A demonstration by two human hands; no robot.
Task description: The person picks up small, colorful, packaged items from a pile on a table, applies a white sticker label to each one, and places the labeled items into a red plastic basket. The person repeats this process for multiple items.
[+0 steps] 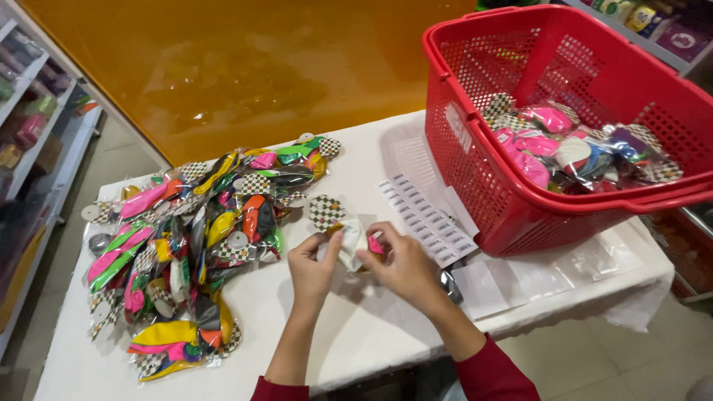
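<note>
Sleeves: red cuffs at the bottom edge, nearest the camera, both forearms reaching over the table (356,334).
Left hand (312,269): grip pinched on the left side of a small balloon packet (355,239), thumb and fingers closed on its clear wrapper.
Right hand (405,266): grip clenched on the same packet's right side, fingertips over a pink spot on it.
Packet position: held just above the table, between the loose pile and the sticker sheet.
Sticker sheet (427,219): white strip of small labels lying flat, just beside the right hand, touching the basket's foot.
Pile (189,245): many bright balloon packets spread on the table's left half.
Basket (483,178): red plastic, on the table's right end, partly filled with similar packets.
Risk: the slick wrapper could slip from a two-sided pinch; the basket appears to overhang the table's right edge, so a nudge might tip it.
</note>
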